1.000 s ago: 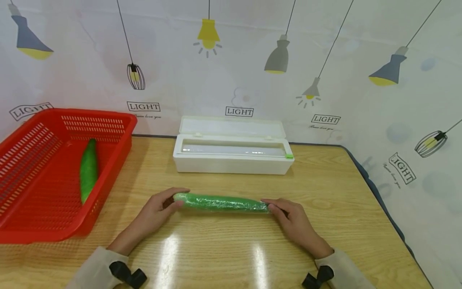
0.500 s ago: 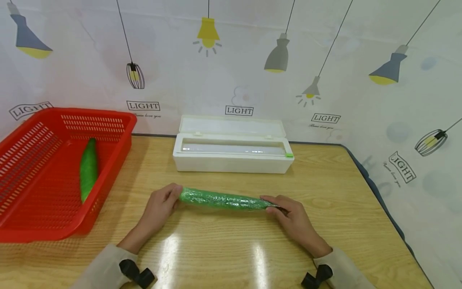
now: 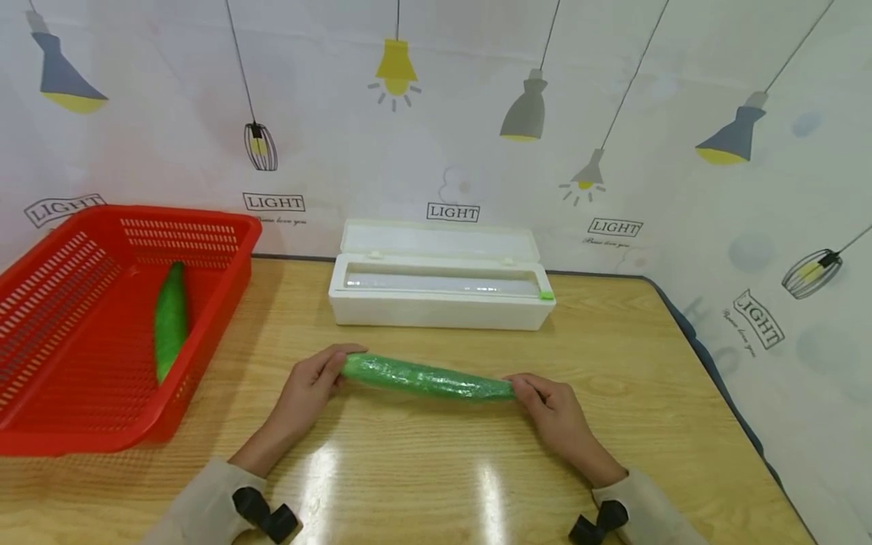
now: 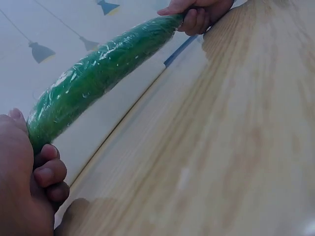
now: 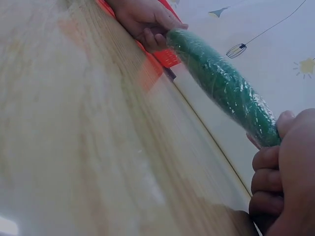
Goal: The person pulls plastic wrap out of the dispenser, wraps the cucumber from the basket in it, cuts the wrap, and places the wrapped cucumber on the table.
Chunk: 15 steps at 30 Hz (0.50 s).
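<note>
A long green cucumber (image 3: pixel 425 378) wrapped in clear, shiny cling film spans the space between both hands above the table. My left hand (image 3: pixel 306 393) pinches its left end between thumb and fingers. At the other end, my right hand (image 3: pixel 559 416) grips the narrower tip, its thumb on the near side. In the left wrist view the film on the cucumber (image 4: pixel 98 73) looks wrinkled and close-fitting. The right wrist view shows the cucumber (image 5: pixel 221 83) raised off the wood, both tips covered by fingers.
A white cling film box (image 3: pixel 443 310) with its lid up and a roll inside stands behind the hands. On the left, a red plastic basket (image 3: pixel 68 443) holds another cucumber (image 3: pixel 170 322). The wooden table (image 3: pixel 436 469) meets a lamp-patterned wall covering (image 3: pixel 327 113).
My left hand has moved slightly up and to the right, lifting the cucumber's left end. The right fingers have shifted their grip on its tip. Box and basket stay put.
</note>
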Each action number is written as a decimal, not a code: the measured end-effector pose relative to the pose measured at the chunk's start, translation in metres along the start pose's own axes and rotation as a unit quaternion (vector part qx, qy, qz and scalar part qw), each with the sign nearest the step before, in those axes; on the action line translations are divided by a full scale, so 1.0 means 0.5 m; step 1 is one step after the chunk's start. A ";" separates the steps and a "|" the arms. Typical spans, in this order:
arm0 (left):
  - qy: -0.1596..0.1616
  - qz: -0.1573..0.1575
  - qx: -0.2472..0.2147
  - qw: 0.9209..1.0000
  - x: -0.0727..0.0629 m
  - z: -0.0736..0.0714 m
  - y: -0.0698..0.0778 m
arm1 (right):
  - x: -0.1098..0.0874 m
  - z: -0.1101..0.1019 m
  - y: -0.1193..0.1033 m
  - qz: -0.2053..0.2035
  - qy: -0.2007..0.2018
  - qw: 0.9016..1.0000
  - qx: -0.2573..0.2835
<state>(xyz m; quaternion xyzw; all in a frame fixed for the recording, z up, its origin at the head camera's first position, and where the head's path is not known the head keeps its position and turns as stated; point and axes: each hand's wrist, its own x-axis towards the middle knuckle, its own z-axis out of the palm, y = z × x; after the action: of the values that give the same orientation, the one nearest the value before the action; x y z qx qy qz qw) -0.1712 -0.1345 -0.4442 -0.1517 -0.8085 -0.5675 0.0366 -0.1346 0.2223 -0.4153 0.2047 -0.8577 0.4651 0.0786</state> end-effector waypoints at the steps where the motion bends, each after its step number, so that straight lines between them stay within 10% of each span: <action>1: -0.003 0.003 -0.004 1.000 -0.001 0.000 0.004 | 0.000 -0.001 -0.006 0.007 -0.001 1.000 0.003; 9: -0.041 0.061 -0.039 0.997 -0.011 -0.006 0.066 | 0.001 -0.005 -0.011 0.056 -0.006 0.998 0.023; 15: 0.009 0.075 -0.003 0.997 -0.007 -0.003 0.034 | 0.003 -0.002 -0.022 0.043 0.001 0.999 -0.023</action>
<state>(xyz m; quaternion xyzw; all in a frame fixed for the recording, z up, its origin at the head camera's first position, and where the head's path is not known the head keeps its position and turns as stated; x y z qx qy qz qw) -0.1634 -0.1311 -0.4291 -0.2070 -0.7930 -0.5665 0.0858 -0.1314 0.2174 -0.4061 0.1655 -0.8759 0.4488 0.0640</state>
